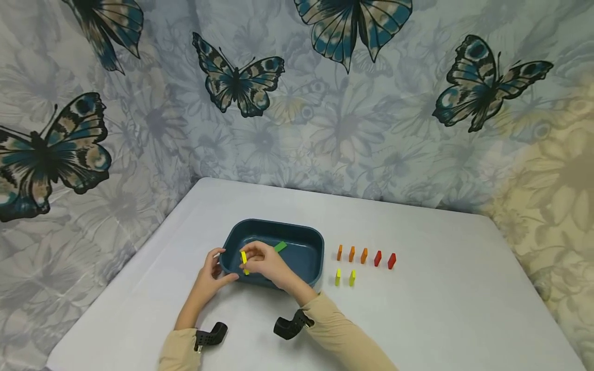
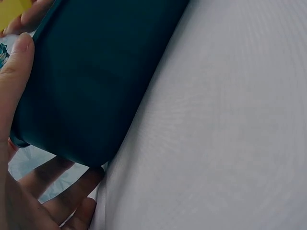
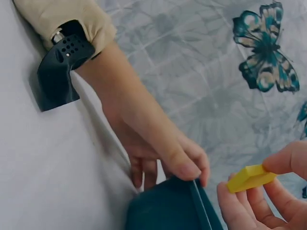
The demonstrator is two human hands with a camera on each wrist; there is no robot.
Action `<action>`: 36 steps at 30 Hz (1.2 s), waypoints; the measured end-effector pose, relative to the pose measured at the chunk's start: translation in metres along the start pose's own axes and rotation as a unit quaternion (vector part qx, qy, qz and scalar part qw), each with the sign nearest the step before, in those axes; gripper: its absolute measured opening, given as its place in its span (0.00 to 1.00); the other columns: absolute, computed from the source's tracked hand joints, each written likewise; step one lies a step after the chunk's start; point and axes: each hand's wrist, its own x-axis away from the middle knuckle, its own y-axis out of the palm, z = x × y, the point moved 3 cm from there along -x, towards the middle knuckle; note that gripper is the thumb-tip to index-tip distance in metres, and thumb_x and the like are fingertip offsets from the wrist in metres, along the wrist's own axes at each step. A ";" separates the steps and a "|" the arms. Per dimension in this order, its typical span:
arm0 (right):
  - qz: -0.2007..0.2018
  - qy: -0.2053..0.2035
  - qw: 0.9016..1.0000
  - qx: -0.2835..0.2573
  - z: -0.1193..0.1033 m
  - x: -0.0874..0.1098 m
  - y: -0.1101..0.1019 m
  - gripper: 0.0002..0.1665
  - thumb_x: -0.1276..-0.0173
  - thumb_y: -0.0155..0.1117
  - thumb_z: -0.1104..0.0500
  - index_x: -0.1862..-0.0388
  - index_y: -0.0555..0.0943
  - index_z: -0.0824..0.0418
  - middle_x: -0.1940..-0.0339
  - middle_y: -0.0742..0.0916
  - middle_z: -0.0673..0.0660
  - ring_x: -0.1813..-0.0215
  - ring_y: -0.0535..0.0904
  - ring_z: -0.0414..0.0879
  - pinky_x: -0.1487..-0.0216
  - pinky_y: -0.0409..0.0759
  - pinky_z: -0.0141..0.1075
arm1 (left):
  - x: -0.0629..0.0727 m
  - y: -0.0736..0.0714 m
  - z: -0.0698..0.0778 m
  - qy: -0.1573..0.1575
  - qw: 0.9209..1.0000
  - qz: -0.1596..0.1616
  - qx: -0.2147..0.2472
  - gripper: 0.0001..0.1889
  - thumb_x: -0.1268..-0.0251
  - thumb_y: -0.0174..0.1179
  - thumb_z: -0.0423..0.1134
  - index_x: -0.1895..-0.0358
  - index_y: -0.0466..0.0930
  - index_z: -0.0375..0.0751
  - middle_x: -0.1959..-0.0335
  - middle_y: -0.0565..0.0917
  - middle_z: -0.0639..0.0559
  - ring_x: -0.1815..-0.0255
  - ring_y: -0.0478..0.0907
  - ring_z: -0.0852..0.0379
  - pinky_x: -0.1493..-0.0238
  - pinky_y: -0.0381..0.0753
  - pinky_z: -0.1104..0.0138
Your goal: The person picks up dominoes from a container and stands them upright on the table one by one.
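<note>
A dark teal rectangular tub [image 1: 300,262] stands on the table. At its left end my left hand [image 1: 208,279] grips it, the thumb at the near corner and the fingers round the side; in the left wrist view the thumb [image 2: 20,64] lies against the tub's rim. My right hand [image 1: 268,262] pinches a yellow domino-like block [image 3: 252,178] between thumb and fingers, over the tub's left part. Inside the tub a green block [image 1: 280,247] shows, partly hidden behind the right hand.
Right of the tub, three orange blocks [image 1: 351,254] and two red blocks [image 1: 378,258] stand in a row on the white table [image 1: 441,309]. Two yellow-green blocks [image 1: 352,278] stand nearer. Butterfly-patterned cloth [image 1: 348,129] rises behind the table.
</note>
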 end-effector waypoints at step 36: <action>0.200 -0.144 0.939 0.240 0.005 0.143 -0.174 0.20 0.50 0.62 0.80 0.56 0.73 0.75 0.59 0.78 0.69 0.59 0.77 0.48 0.61 0.76 0.30 | -0.003 -0.002 -0.005 -0.011 1.000 0.000 0.002 0.37 0.53 0.67 0.31 0.40 0.55 0.34 0.42 0.62 0.26 0.50 0.69 0.35 0.51 0.65 0.46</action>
